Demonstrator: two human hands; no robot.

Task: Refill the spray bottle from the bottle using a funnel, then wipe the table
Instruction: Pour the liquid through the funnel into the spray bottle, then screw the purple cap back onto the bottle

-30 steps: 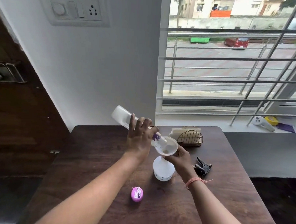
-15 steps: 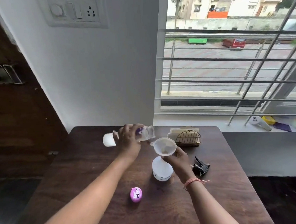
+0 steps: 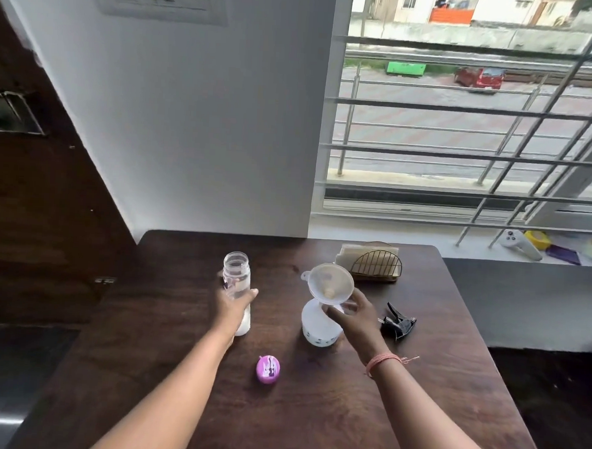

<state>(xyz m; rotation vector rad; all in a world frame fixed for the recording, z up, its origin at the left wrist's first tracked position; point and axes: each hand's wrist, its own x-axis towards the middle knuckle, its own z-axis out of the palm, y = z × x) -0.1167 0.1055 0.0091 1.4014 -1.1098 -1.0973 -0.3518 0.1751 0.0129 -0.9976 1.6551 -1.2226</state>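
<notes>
The right hand [image 3: 353, 315] pinches the funnel [image 3: 329, 282] seated upright in the spray bottle [image 3: 316, 328] mid-surface, nearer than the left hand [image 3: 232, 306], whose grip wraps the upright bottle [image 3: 237, 283].

Spray bottle [image 3: 318, 328] neck hidden behind funnel [image 3: 329, 282] and right hand [image 3: 353, 315]

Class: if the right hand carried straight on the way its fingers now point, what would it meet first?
The right hand already touches the funnel in the spray bottle; beyond that, probably bare table, though depth is unclear.
</notes>
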